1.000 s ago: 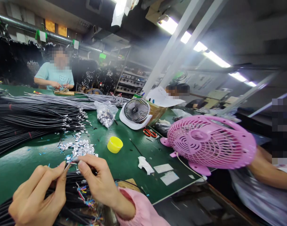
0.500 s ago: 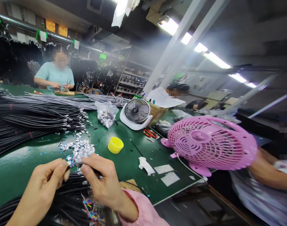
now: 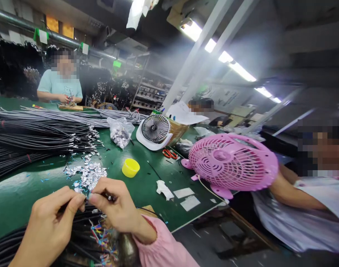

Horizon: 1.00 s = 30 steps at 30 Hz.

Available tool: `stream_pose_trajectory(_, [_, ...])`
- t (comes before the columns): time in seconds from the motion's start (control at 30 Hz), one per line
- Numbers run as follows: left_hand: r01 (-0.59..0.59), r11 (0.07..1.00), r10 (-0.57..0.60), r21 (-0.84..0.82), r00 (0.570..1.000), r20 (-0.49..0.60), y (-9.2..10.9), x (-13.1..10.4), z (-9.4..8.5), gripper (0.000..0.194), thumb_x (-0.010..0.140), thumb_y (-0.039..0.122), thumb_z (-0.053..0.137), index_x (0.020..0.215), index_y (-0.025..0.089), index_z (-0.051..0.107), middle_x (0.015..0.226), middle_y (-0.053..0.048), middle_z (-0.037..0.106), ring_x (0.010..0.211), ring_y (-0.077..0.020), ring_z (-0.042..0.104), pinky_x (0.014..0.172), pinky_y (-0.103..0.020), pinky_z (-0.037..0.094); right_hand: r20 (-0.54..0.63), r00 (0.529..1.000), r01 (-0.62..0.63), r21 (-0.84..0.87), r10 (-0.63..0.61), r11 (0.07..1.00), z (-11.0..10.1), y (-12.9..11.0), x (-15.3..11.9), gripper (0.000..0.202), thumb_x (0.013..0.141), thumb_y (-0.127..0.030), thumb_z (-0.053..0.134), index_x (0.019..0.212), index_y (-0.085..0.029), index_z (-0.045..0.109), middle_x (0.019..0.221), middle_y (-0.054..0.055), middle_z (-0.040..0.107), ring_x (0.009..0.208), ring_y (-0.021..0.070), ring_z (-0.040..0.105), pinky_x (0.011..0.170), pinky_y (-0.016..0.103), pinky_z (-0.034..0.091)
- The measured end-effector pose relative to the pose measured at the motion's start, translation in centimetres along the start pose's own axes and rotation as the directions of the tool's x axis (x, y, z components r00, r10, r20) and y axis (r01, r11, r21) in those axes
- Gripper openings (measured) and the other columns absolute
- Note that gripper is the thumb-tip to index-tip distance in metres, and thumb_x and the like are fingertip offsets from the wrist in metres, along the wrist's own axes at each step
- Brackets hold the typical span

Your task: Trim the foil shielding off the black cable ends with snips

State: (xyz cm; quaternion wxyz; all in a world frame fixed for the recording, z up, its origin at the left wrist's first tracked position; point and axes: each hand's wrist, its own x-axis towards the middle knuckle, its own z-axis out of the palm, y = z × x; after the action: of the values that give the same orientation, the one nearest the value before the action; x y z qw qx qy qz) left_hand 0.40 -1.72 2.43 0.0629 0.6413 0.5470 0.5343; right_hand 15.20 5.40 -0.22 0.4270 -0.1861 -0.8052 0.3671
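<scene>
My left hand (image 3: 54, 218) is closed in a pinch on the end of a cable, mostly hidden by the fingers. My right hand (image 3: 118, 207) pinches the thin wire ends (image 3: 87, 194) at the cable's tip, where a little blue shows. A small dark thing with a metallic glint (image 3: 110, 196) lies inside the curled right fingers; I cannot tell what it is. Just beyond the fingertips is a heap of silver foil scraps (image 3: 90, 174). Below the hands lie black cables (image 3: 82, 241) with stripped, multicoloured wire ends (image 3: 102, 237).
Bundles of black cables (image 3: 41, 135) and grey cables (image 3: 60, 116) cover the table's left. Beyond are a yellow tub (image 3: 130, 168), a plastic bag (image 3: 121, 133), a white fan (image 3: 155, 129), orange-handled scissors (image 3: 169, 153) and a pink fan (image 3: 230, 159). Co-workers sit across and at right.
The view has swung slightly right, so things sit further left. Both hands' fingertips have come closer together, and the silver foil at the right fingertips no longer shows.
</scene>
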Motion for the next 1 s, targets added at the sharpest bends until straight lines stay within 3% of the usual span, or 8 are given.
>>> stream_pose_trajectory(0.13, [0.149,0.966,-0.107,-0.213,0.974,0.200,-0.8,-0.1,-0.3,0.041,0.086,0.039,0.054,0.049,0.023,0.056,0.043,0.007,0.049,0.037,-0.0083,0.045,0.034,-0.014,0.036,0.059,0.996,-0.072,0.006,0.072,0.997,0.6,0.6,0.0,0.041,0.100,-0.037,0.045,0.063,-0.019,0.048,0.055,-0.003,0.044,0.048,0.0100,0.040,0.045,0.022,0.032])
stream_pose_trajectory(0.3, [0.375,0.911,-0.312,-0.173,0.899,0.308,-2.5,-1.4,-0.3,0.038,0.084,0.056,0.058,0.069,0.023,0.071,0.058,0.001,0.067,0.053,-0.0160,0.064,0.046,-0.019,0.050,-0.109,0.971,0.146,-0.442,-0.215,0.885,0.8,0.5,-0.1,0.031,0.093,-0.027,0.049,0.063,-0.019,0.053,0.059,0.000,0.045,0.053,0.0116,0.038,0.049,0.026,0.030])
stream_pose_trajectory(0.47, [0.264,0.939,-0.191,-0.221,0.934,0.301,-3.2,-1.3,-1.2,0.026,0.084,0.046,0.065,0.070,0.026,0.074,0.058,0.004,0.065,0.049,-0.0110,0.061,0.045,-0.013,0.049,0.090,0.996,-0.012,-0.099,0.021,0.995,0.8,0.4,0.1,0.039,0.101,-0.033,0.039,0.065,-0.021,0.045,0.054,-0.004,0.042,0.048,0.0095,0.041,0.044,0.022,0.029])
stream_pose_trajectory(0.53, [0.240,0.939,-0.173,-0.248,0.949,0.263,-3.1,-1.5,-1.1,0.023,0.082,0.044,0.068,0.067,0.027,0.073,0.058,0.005,0.064,0.050,-0.0112,0.062,0.046,-0.013,0.049,0.014,1.000,0.016,-0.104,-0.015,0.994,0.9,0.2,0.2,0.036,0.099,-0.034,0.042,0.065,-0.021,0.045,0.055,-0.004,0.042,0.049,0.0103,0.041,0.045,0.023,0.029])
stream_pose_trajectory(0.67, [0.334,0.912,-0.298,-0.237,0.938,0.176,-2.1,-1.7,0.0,0.024,0.079,0.043,0.068,0.062,0.026,0.070,0.053,0.005,0.065,0.049,-0.0114,0.059,0.044,-0.013,0.045,-0.189,0.979,0.044,-0.193,-0.081,0.980,0.6,-0.7,0.6,0.029,0.086,-0.031,0.057,0.061,-0.022,0.045,0.056,-0.002,0.044,0.054,0.0124,0.039,0.050,0.026,0.031])
stream_pose_trajectory(0.8, [0.368,0.890,-0.336,-0.270,0.928,0.160,-1.4,-0.9,-0.1,0.037,0.073,0.055,0.068,0.054,0.023,0.069,0.046,0.003,0.059,0.041,-0.0096,0.050,0.037,-0.014,0.038,-0.332,0.910,-0.164,0.262,0.248,0.951,-1.1,-1.1,1.7,0.037,0.082,-0.040,0.062,0.057,-0.023,0.040,0.049,-0.007,0.032,0.044,0.0093,0.029,0.042,0.022,0.027])
stream_pose_trajectory(0.9, [0.451,0.864,-0.411,-0.224,0.889,0.204,-1.2,-0.4,-0.6,0.053,0.065,0.071,0.066,0.050,0.021,0.069,0.047,0.000,0.059,0.042,-0.0111,0.049,0.038,-0.016,0.040,-0.407,0.855,-0.179,0.349,0.321,0.920,-2.3,-0.8,2.2,0.044,0.083,-0.048,0.060,0.056,-0.024,0.034,0.048,-0.009,0.028,0.041,0.0076,0.023,0.038,0.021,0.024])
stream_pose_trajectory(1.0, [0.537,0.810,-0.492,-0.238,0.841,0.224,-1.2,-0.8,-0.4,0.052,0.066,0.073,0.066,0.059,0.021,0.073,0.055,0.000,0.065,0.051,-0.0137,0.056,0.047,-0.018,0.046,-0.393,0.893,-0.183,0.122,0.217,0.976,-1.9,-0.8,2.0,0.040,0.079,-0.038,0.070,0.052,-0.020,0.046,0.047,-0.006,0.040,0.045,0.0083,0.035,0.044,0.022,0.032])
